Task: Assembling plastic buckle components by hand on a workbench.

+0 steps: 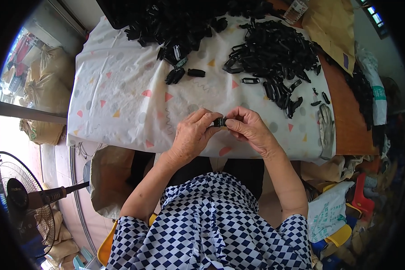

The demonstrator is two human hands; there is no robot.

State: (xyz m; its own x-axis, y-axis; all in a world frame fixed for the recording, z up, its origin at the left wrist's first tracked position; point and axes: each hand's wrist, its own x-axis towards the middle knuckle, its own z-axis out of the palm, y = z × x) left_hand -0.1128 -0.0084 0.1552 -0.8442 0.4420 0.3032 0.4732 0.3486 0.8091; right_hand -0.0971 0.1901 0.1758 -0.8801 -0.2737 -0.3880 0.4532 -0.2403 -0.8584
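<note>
Between my two hands, just above the table's near edge, is a small black plastic part. My left hand pinches its left end between thumb and fingers. Thumb and forefinger of my right hand close on its right end, covering that side. Farther off lie two heaps of similar black parts: one large heap at the far left and middle, another heap to the right. A few loose pieces sit nearer, among them a single black part and a hollow, frame-like black piece.
A patterned white cloth covers the table, with bare brown wood at right. A folded cloth glove lies near the right edge. A fan stands left, an open sack below the table, brown paper at far right.
</note>
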